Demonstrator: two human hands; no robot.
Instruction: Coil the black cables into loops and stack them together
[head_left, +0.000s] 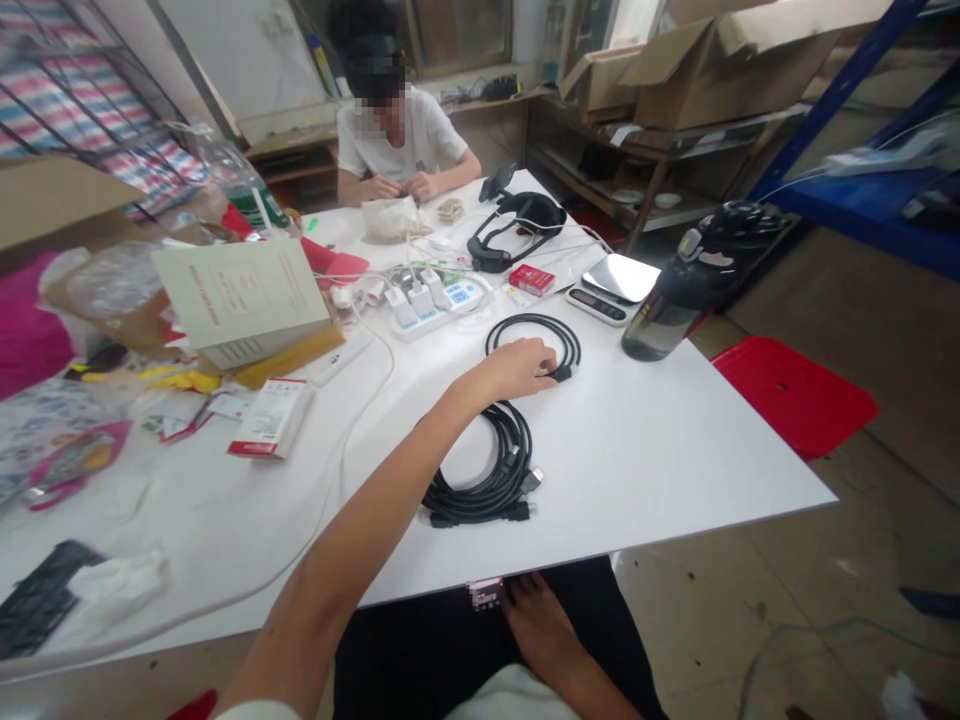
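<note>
My left hand [525, 367] reaches over the white table, its fingers closed on the connector end of a coiled black cable [576, 340]. The coil lies flat on the tabletop. Nearer to me is a thicker bundle of coiled black cables [480, 500], with several plugs showing at its right and front side. Below the table edge, over my lap, my right hand [536, 615] is curled at the side of a small device with a lit screen [487, 594]. Part of that device and some of the fingers are hidden or blurred.
Beyond the coils are a power strip [439, 308], a red box [532, 280], a digital scale [600, 303], a dark bottle [675, 290] and a headset [491, 250]. A booklet [240, 290] and white-red box [271, 418] lie left. Another person [405, 150] sits opposite.
</note>
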